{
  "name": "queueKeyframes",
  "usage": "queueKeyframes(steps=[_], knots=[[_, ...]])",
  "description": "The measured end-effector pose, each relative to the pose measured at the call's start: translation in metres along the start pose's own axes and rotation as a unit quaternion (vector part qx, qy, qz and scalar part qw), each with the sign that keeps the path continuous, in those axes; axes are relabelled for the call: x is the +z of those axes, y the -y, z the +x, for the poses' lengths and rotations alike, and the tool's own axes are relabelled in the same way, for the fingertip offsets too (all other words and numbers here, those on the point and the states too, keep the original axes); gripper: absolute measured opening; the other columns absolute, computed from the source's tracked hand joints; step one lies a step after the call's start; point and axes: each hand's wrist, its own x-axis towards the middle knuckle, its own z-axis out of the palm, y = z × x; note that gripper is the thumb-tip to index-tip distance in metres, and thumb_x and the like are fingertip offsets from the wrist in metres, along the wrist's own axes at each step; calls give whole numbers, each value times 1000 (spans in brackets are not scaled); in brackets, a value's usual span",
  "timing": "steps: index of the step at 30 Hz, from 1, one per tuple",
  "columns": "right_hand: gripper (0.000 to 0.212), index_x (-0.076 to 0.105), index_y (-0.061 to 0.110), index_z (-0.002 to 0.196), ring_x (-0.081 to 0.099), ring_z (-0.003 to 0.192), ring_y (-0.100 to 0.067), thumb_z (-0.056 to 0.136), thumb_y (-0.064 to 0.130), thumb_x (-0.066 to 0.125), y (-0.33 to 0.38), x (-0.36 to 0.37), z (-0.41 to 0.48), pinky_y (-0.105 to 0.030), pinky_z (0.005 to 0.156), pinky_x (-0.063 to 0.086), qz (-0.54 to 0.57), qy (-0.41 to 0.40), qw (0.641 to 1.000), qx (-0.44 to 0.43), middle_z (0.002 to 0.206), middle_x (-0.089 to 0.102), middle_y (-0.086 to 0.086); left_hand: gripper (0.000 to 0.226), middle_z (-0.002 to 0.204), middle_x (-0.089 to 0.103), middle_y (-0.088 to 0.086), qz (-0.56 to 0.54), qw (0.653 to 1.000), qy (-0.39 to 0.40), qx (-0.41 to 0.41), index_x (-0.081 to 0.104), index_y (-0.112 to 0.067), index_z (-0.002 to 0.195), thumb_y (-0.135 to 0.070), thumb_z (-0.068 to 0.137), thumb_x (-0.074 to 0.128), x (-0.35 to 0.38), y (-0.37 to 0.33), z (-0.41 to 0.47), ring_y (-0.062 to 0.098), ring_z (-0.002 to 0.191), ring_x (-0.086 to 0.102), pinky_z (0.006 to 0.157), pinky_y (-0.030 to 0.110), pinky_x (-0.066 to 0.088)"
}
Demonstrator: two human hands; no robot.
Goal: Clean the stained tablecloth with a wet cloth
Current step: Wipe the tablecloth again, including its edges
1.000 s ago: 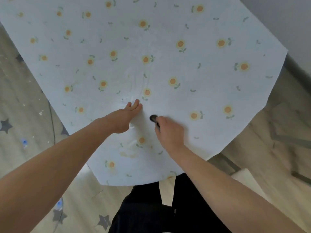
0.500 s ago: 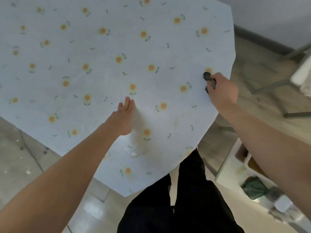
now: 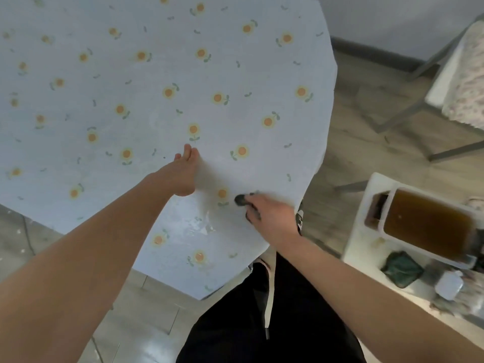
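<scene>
Pale wooden floor (image 3: 353, 113) runs up to a grey wall (image 3: 392, 17), and across most of the view lies the light blue tablecloth (image 3: 235, 74), spread flat and printed with small orange flowers. The person's left hand (image 3: 183, 176) rests on it with fingers straight and held together, palm down, pressing the fabric. Just to the right of it and a little nearer the person, the right hand (image 3: 272, 216) is curled round a small dark thing (image 3: 242, 199), whose end pokes out past the fingers and sits against the tablecloth beside one of the flowers; it is too blurred for me to say whether this is the cloth. Between the two hands, slightly towards the person, a glossy wet patch (image 3: 199, 224) shines on the fabric. Well off to the right of the right hand stands a small white desk (image 3: 366, 195) carrying a clear tub (image 3: 424, 226) of brown liquid and, nearer the person, a dark green bundle (image 3: 402, 268). Beyond that, by the wall, is a chair (image 3: 445, 74) on thin metal legs. Below the forearms, black trousers (image 3: 262, 331) show, with a white drawstring (image 3: 269, 297) hanging down.
</scene>
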Motion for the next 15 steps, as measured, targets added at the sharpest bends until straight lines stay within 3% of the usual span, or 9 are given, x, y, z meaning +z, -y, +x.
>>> queueKeyframes(steps=[2,5,8,12,15], knots=[[25,69,22,117,69,73,-25,96,28,58,-52,-42,32,-33,57,53,-30,-133,989,61,100,73,2,93,166,-27,8,-2,1000,-5,4,-18,-6,158,9,90,45,3,2,1,36,156,-4,122,48,26],[26,67,22,119,65,77,-28,99,30,52,-119,-102,79,-33,60,46,-66,-171,969,168,93,71,-1,92,166,-25,9,6,1000,-13,6,-16,-5,158,9,90,45,8,1,5,38,156,-5,121,49,27],[26,65,18,114,63,74,-30,99,32,50,-143,-105,99,-35,61,49,-84,-153,971,162,87,69,-4,92,165,-27,9,7,1000,-17,4,-17,-4,157,11,89,43,9,1,7,39,155,-7,120,48,27],[17,59,13,102,58,53,-29,95,28,54,-107,-50,53,-30,48,44,-91,-124,979,130,68,62,-5,92,165,-29,8,-3,1000,-5,-1,-20,-7,158,11,91,40,10,1,7,38,155,-7,124,48,19],[16,55,16,100,58,51,-28,94,31,52,-62,-14,-10,-30,46,47,-102,-30,987,118,68,60,-1,93,165,-29,8,-7,1000,-16,-2,-19,-7,158,12,90,42,11,0,6,38,155,-7,124,49,22]])
